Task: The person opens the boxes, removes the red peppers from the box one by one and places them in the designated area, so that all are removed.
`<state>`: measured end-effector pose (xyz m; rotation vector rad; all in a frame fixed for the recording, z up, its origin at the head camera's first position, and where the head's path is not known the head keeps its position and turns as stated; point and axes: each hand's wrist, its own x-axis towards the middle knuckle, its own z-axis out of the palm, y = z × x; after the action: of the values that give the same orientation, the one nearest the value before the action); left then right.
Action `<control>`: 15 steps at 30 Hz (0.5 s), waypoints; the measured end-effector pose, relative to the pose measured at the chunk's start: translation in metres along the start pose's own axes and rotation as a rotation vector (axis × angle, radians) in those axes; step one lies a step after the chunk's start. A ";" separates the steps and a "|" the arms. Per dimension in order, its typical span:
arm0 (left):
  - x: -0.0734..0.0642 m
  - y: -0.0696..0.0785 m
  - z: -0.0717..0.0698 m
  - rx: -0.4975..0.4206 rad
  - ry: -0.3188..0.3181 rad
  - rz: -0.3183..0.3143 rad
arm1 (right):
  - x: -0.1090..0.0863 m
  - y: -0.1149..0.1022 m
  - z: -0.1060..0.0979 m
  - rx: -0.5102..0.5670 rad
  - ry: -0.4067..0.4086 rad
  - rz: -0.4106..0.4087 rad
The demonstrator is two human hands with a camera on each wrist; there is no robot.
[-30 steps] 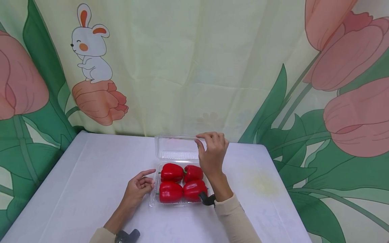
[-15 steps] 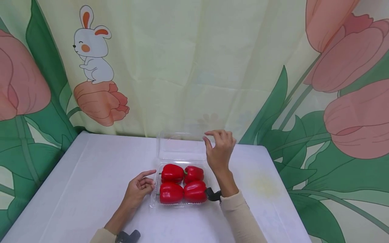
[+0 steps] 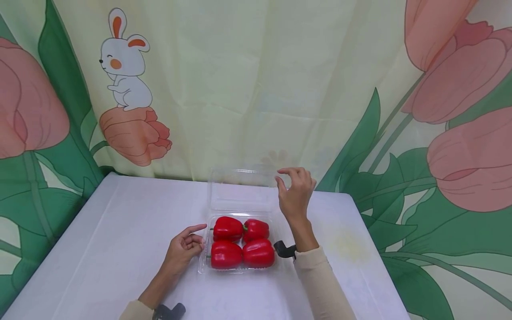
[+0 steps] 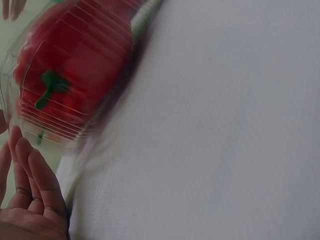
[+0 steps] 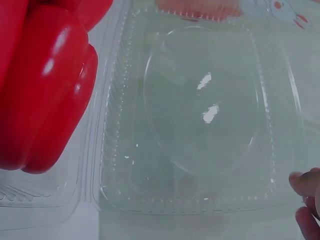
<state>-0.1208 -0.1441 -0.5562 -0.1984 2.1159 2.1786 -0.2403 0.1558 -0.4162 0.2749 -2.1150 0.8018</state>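
Note:
A clear plastic clamshell box [image 3: 202, 265] stands on the white table with several red bell peppers [image 3: 226, 254] in its base. Its clear lid [image 3: 240, 198] is swung up at the back, hinged along the far edge. The right hand [image 3: 297, 192] holds the lid at its right corner, thumb and index finger at the rim; in the right wrist view, only its fingertips [image 5: 305, 186] show beside the lid. The left hand [image 3: 183, 251] rests at the left rim of the base, index finger extended. In the left wrist view, its straight fingers [image 4: 42, 172] lie against the box wall.
A white cloth covers the table [image 3: 132, 231], whose far edge meets a curtain [image 3: 224, 111] printed with tulips and a rabbit. A faint yellowish stain [image 3: 348, 244] marks the cloth on the right. Dark wrist mounts [image 3: 285, 250] sit on both wrists.
The right hand has moved up and to the right along with the lid, which has tilted more upright. The left hand and the bell peppers have stayed in place.

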 end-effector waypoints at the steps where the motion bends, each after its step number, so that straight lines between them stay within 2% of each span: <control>1: 0.000 0.000 0.000 0.001 0.001 0.002 | 0.001 0.001 0.001 0.009 -0.004 0.007; 15: 0.002 -0.005 -0.001 0.001 0.001 0.011 | 0.002 0.010 0.010 0.095 -0.047 0.138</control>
<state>-0.1221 -0.1449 -0.5611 -0.1887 2.1239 2.1841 -0.2521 0.1570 -0.4235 0.2012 -2.1609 0.9876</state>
